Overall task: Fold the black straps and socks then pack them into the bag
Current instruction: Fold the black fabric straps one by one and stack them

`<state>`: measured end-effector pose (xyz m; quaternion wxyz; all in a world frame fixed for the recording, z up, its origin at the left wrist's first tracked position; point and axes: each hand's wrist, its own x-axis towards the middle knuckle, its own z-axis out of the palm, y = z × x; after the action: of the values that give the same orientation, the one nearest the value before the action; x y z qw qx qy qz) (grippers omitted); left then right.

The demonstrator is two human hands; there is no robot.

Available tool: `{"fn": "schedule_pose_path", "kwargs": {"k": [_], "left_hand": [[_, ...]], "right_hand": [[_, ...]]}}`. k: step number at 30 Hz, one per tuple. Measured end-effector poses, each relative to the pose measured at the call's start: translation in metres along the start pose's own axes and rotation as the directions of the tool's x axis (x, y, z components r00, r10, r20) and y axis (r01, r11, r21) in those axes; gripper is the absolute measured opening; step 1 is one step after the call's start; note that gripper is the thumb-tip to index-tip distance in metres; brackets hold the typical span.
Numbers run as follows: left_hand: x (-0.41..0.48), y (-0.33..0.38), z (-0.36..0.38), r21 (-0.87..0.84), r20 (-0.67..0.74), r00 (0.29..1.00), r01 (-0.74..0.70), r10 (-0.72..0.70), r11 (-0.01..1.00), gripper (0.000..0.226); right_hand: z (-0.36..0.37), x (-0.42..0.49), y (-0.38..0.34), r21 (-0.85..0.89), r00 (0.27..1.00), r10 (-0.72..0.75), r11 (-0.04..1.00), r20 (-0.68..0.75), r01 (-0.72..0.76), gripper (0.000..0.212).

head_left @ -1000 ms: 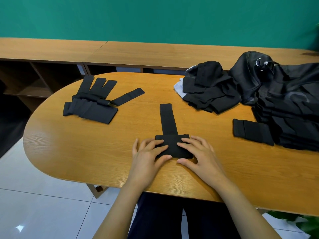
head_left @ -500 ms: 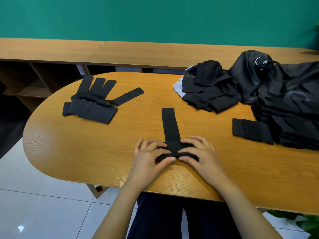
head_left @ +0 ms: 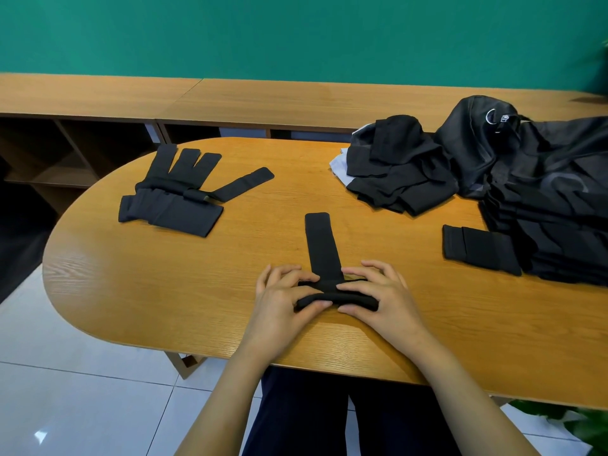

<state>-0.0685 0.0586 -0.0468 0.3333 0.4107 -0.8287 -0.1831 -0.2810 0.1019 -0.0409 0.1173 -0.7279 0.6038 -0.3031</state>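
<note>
A black strap [head_left: 320, 245] lies on the wooden table [head_left: 164, 284], its long tail pointing away from me. Its near end is rolled into a narrow bundle. My left hand [head_left: 283, 297] pinches the left end of that roll and my right hand [head_left: 378, 297] pinches the right end, thumbs in front and fingers on top. A pile of folded black straps [head_left: 177, 195] sits at the far left. Another folded black piece [head_left: 477, 248] lies at the right. The black bag [head_left: 543, 179] is slumped at the far right, with a heap of black socks [head_left: 398, 166] beside it.
A long wooden shelf unit [head_left: 263, 100] runs behind the table under a green wall. White tiled floor [head_left: 82, 390] is below the table's near edge. My dark trousers [head_left: 312, 416] show under the table. A green plant [head_left: 585, 422] is at the lower right.
The strap's wide near end has been rolled up into a thin bundle, and the whole strap has slid a little toward me. Both hands stayed on it, fingers curling tighter.
</note>
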Motion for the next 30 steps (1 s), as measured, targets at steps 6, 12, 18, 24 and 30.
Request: {"fn": "schedule_pose_path", "kwargs": {"k": [6,12,18,24,30], "left_hand": [[0.0008,0.0018,-0.002,-0.002,0.003,0.999,0.036,-0.036,0.999,0.05],[0.0012,0.0004,-0.0019,-0.003,0.019,0.999,0.049,-0.049,0.999,0.046],[0.0017,0.0004,-0.0017,-0.084,-0.036,0.995,0.085,-0.089,0.993,0.044],[0.0017,0.0007,-0.0024,-0.039,-0.122,0.978,0.165,-0.169,0.985,0.048],[0.0012,0.0005,-0.003,0.01,-0.157,0.962,0.226,-0.222,0.974,0.044]], "right_hand": [[0.0002,0.0007,0.0022,0.04,1.0,-0.006,0.999,-0.029,0.008,0.035],[-0.0015,0.002,0.0016,0.118,0.999,0.049,0.992,-0.023,-0.046,0.033],[-0.0036,0.0033,-0.0012,0.086,0.985,0.166,0.983,-0.035,-0.163,0.043],[-0.003,0.003,-0.0012,0.009,0.986,0.163,0.987,-0.045,-0.163,0.061],[-0.0036,0.003,-0.0025,-0.036,0.98,0.188,0.981,-0.068,-0.191,0.05]]}}
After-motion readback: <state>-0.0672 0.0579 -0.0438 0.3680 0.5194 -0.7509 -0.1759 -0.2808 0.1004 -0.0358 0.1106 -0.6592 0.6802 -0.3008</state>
